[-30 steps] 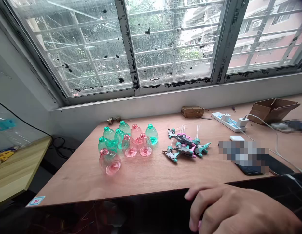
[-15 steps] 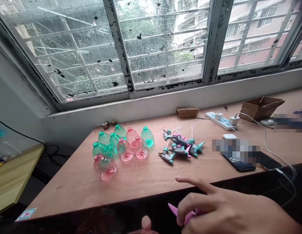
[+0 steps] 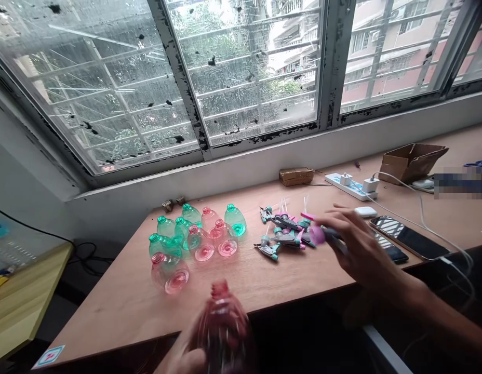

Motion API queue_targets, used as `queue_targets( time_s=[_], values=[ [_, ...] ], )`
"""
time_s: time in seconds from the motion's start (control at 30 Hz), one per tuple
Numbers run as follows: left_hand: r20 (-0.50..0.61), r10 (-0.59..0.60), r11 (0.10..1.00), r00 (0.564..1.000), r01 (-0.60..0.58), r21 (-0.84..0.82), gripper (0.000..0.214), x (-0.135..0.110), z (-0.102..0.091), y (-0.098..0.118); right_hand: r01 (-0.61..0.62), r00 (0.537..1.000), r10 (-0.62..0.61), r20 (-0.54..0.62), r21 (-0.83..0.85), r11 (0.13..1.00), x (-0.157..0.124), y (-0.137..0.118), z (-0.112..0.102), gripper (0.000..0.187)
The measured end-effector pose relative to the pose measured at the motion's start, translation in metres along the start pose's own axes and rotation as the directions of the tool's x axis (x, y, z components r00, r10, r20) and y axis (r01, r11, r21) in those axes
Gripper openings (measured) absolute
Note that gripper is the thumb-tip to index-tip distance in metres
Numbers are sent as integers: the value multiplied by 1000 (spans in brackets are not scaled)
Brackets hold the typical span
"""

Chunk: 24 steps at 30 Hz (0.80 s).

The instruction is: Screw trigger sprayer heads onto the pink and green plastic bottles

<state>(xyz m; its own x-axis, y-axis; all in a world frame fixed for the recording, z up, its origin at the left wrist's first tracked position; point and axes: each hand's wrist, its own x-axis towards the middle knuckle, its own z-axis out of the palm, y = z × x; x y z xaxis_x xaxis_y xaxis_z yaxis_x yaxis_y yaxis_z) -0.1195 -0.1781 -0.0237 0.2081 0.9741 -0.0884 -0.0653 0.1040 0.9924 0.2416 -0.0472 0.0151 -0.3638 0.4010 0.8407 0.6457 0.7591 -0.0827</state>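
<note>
My left hand (image 3: 189,357) is wrapped round a clear red spray bottle (image 3: 225,330) at the front edge of the table. The bottle's threaded neck is bare and points up. Over the table's right half, my right hand (image 3: 360,246) grips a pink and grey trigger sprayer head (image 3: 320,234), slightly blurred. Just beyond it lies a heap of sprayer heads (image 3: 282,236) in grey, green and pink, some with thin clear tubes sticking up. Several capless bottles (image 3: 204,244), green and pink, stand in a cluster to the left.
Behind my right hand lie phones (image 3: 414,236) and a white case (image 3: 365,212). Farther back are a power strip (image 3: 352,187) with cables, an open cardboard box (image 3: 412,163) and a small brown package (image 3: 296,176). A window (image 3: 244,72) runs behind the table (image 3: 120,306).
My right hand has moved up and away from the table's front edge to beside the heap, carrying the sprayer head. The red bottle has risen into view in my left hand.
</note>
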Motion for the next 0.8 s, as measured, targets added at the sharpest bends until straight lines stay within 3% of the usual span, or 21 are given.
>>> queue_targets(
  time_s=[0.07,0.1,0.17,0.23,0.3,0.4,0.47,0.53,0.57,0.6,0.63,0.73,0.8],
  values=[
    [-114,56,987,992,-37,159,68,15,-7,9,-201,969,216,117,-131,971,-5,16,38,47],
    [-209,140,939,968,-63,339,69,22,-8,11,-220,945,260,197,-202,954,-7,21,58,49],
    [-312,306,777,900,-47,628,68,35,-8,8,-201,912,299,280,-328,923,-9,27,94,55],
    [-326,425,599,844,8,801,67,49,-9,-1,-217,889,349,297,-398,891,-7,32,121,48],
    [-305,492,473,815,43,880,67,62,-12,-10,-236,880,376,290,-422,876,-2,36,138,43],
    [-245,623,326,743,38,945,70,76,-16,-13,-265,879,387,280,-388,883,5,37,150,59],
    [-161,750,208,642,2,978,70,81,-11,-9,-258,890,364,275,-354,899,7,31,154,64],
    [-52,848,94,527,-54,994,71,83,2,-7,-164,913,263,311,-311,936,6,19,158,66],
    [1,869,55,494,-97,994,71,85,10,-8,-94,919,192,344,-283,955,5,13,160,66],
    [47,865,34,499,-151,988,72,86,18,-10,-29,916,127,380,-254,967,4,7,162,67],
    [98,832,24,546,-211,977,70,88,26,-15,20,907,78,414,-229,973,2,3,164,68],
    [189,630,50,753,-283,958,61,97,43,-33,39,883,75,463,-231,972,0,5,168,72],
    [189,524,86,830,-273,958,60,103,46,-43,4,875,127,466,-269,963,1,18,170,72]
  ],
)
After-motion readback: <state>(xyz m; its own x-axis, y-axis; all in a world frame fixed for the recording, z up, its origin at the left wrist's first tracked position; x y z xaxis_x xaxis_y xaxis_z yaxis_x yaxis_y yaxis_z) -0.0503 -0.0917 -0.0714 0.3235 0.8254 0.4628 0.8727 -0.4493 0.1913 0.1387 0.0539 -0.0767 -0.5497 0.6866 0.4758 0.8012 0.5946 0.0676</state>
